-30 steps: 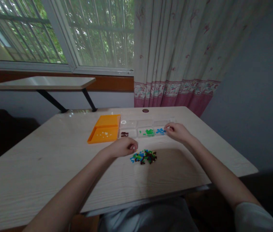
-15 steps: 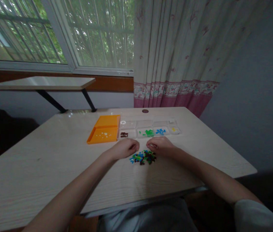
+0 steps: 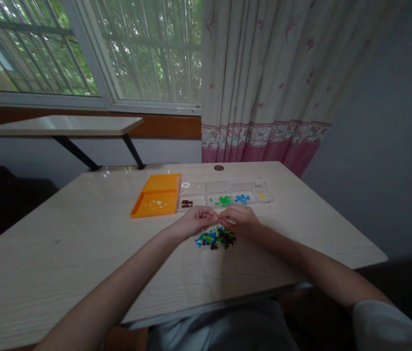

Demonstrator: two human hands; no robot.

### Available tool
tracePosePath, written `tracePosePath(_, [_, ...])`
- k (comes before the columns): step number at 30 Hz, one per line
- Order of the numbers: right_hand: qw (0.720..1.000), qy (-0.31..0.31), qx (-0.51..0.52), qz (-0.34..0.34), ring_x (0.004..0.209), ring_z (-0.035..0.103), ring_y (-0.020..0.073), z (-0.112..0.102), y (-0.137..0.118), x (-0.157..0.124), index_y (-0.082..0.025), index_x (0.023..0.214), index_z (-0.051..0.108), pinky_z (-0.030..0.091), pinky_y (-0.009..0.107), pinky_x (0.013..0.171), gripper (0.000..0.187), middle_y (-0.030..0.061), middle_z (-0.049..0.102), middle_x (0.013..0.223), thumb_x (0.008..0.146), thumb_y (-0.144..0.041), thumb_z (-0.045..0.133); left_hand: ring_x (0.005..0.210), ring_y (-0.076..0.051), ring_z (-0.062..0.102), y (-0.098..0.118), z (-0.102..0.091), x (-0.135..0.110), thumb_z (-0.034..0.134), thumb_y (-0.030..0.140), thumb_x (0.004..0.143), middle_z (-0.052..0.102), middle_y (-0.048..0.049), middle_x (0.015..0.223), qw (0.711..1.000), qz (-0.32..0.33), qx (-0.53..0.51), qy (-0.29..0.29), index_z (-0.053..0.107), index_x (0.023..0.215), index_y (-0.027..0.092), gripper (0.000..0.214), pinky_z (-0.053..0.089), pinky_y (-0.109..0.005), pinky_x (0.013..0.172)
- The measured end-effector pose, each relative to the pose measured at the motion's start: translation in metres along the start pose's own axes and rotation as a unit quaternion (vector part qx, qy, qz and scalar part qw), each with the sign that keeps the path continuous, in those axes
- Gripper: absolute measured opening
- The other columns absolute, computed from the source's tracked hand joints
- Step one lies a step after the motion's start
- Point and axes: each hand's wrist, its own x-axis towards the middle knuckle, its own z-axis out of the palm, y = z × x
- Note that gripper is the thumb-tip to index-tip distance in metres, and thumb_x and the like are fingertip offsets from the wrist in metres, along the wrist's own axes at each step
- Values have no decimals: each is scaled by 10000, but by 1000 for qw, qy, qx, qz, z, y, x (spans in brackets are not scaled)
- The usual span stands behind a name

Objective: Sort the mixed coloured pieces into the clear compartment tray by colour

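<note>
Just beyond a pile of small mixed pieces [image 3: 216,238] in blue, green, yellow and dark brown, my two hands meet fingertip to fingertip. My left hand [image 3: 199,219] is closed in a pinch, thumb against forefinger. My right hand [image 3: 241,220] pinches too, its fingers curled. A speck of yellowish colour shows where the fingertips touch; it is too small to name. Behind the hands lies a clear compartment tray [image 3: 220,186]. Its front compartments hold brown pieces [image 3: 187,204], green pieces [image 3: 224,200], blue pieces [image 3: 242,199] and yellow pieces [image 3: 263,196].
An open orange case [image 3: 162,183] with small pale pieces [image 3: 157,204] in it lies left of the tray. At the table's back left a raised shelf [image 3: 63,126] stands on black supports. A round dark cap [image 3: 219,167] sits near the back edge, before the curtain [image 3: 260,141].
My hands have come together; before, a gap lay between them. My left hand moved right and its fingers loosened from a fist-like curl into a pinch. The pieces lie as before.
</note>
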Motion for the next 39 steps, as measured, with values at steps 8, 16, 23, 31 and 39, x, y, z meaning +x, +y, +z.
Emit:
tracePosePath(8, [1000, 12, 28, 1, 623, 560, 96, 4, 2, -3, -197, 789, 609, 401, 194, 574, 104, 8, 622, 686, 798, -267, 533, 402, -23, 288, 2, 2, 0, 686, 433, 594, 417, 74, 466, 1000, -6, -8, 5, 542, 674, 106, 366, 146, -180, 411])
tracePosePath(16, [998, 24, 57, -3, 615, 555, 96, 5, 2, -3, -197, 789, 600, 402, 192, 564, 93, 9, 618, 678, 794, -266, 540, 452, -31, 344, 5, 3, -1, 699, 407, 577, 467, 54, 507, 1000, -10, -5, 21, 547, 650, 98, 352, 199, -173, 446])
tracePosePath(23, [995, 15, 98, 7, 622, 548, 98, 3, 0, -2, -186, 778, 586, 406, 194, 567, 86, 14, 603, 680, 786, -258, 540, 466, -32, 357, 4, 1, 0, 691, 397, 596, 469, 51, 528, 1000, -2, 15, 6, 550, 671, 93, 343, 225, -166, 458])
tracePosePath(31, [992, 1, 128, 6, 632, 544, 103, 0, -4, 0, -187, 781, 560, 422, 203, 577, 50, 10, 591, 684, 762, -230, 542, 432, -29, 301, 9, 4, -4, 655, 416, 627, 417, 67, 494, 999, -1, 42, -11, 529, 667, 108, 335, 193, -162, 423])
tracePosePath(39, [996, 30, 84, 23, 634, 552, 103, -2, 4, 2, -188, 744, 568, 429, 204, 597, 40, 11, 595, 668, 753, -215, 539, 530, -70, 405, 5, -14, -6, 522, 267, 721, 492, 18, 586, 960, 50, 274, -6, 584, 740, 107, 173, 303, -171, 496])
